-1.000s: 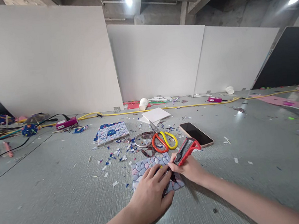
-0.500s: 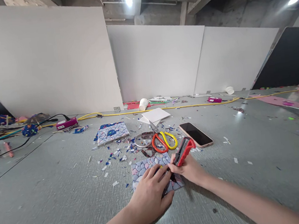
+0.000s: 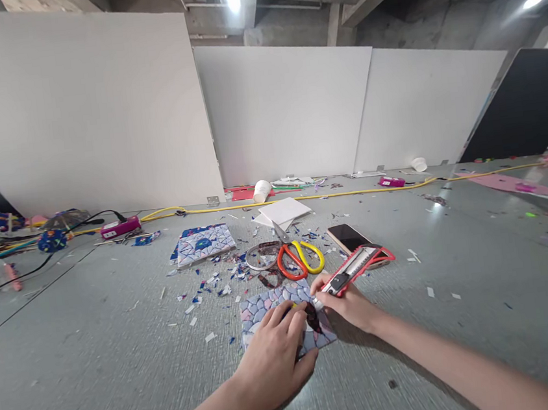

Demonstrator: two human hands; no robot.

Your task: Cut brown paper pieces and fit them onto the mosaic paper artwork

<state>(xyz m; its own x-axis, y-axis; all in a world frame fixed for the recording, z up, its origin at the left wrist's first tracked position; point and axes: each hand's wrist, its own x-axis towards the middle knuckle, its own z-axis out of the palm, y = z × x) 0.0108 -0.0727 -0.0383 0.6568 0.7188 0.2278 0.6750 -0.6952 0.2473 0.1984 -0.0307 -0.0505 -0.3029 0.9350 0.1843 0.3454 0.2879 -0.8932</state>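
A square panel with a pastel pebble pattern (image 3: 259,303) lies on the grey surface in front of me. My left hand (image 3: 279,344) rests over it, palm down, fingers laid on the panel and thumb apart. A dark brown, glossy piece (image 3: 312,319) shows beside those fingertips, along with a bit of yellow. Gripped in my right hand (image 3: 346,305) is a red and silver utility knife (image 3: 352,270). It leans to the right, its front end low near the panel's right side. Whether the blade touches anything I cannot tell.
Scissors with red and yellow handles (image 3: 291,260) lie beyond the panel, among scattered paper scraps. A phone (image 3: 350,237) is to their right, a blue mosaic panel (image 3: 205,243) to their left. White sheets (image 3: 285,211), a paper cup (image 3: 261,191) and a yellow cable (image 3: 235,206) lie farther back.
The utility knife has tipped from steep to a lower slant toward the right, and its front end has shifted slightly right, uncovering more of the dark piece. My left hand stays put.
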